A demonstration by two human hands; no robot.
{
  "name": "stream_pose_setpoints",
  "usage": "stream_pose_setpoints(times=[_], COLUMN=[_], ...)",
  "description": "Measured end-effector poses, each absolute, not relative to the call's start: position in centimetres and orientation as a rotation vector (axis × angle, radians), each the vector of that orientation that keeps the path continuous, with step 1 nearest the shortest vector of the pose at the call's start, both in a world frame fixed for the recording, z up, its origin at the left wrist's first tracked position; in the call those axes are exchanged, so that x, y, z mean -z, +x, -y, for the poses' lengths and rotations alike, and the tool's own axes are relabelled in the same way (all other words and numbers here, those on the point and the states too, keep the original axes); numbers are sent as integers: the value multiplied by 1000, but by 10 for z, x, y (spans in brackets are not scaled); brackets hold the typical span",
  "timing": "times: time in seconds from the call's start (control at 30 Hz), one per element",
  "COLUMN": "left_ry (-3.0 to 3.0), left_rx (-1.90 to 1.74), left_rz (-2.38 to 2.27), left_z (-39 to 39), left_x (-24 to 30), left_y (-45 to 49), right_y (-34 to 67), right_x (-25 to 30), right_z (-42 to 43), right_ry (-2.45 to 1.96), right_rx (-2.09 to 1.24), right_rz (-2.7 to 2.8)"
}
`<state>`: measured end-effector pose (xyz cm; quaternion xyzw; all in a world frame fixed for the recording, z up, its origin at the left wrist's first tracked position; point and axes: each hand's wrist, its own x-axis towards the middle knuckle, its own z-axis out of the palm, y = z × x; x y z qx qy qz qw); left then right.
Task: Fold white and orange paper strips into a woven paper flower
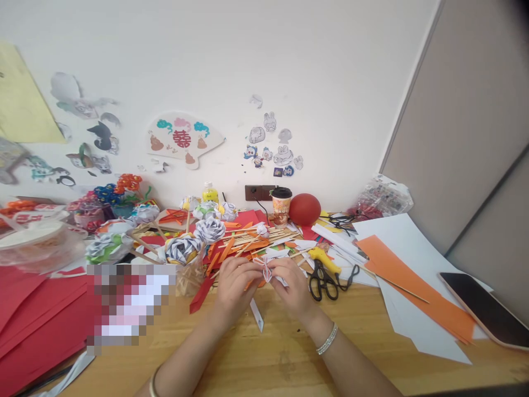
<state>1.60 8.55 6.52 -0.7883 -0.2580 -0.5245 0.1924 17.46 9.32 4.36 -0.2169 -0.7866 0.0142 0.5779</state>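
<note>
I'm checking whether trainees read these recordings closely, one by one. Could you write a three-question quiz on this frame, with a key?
1. Which wrist wears the glittering bracelet?
2. True or false: in the picture, the lidded cup stands left of the red balloon.
3. What are the left hand and right hand holding between their fingertips?
A) the scissors
B) a folded paper piece
C) the phone

Key: 1. The right; 2. True; 3. B
</note>
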Motion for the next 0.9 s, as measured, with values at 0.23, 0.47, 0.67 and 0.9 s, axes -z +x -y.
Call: stream_pose_setpoints(times=[0.23,0.47,0.67,0.9], left_ry=[-2249,-2297,-2325,-2430], left_rx=[1430,1461,1480,1499], left_rz=[748,765,803,869], left_z=[-86,-85,-86,-85], left_x=[-66,-66,-66,-69], left_y=[15,16,16,15], right_y=[174,174,175,174], right_x=[-44,-45,-44,-42], right_z=[-92,-92,-92,-93], right_ry=[-502,-511,-528,-525], right_rx=[-63,-78,-99,-106], right_rz=[1823,1819,1822,1827])
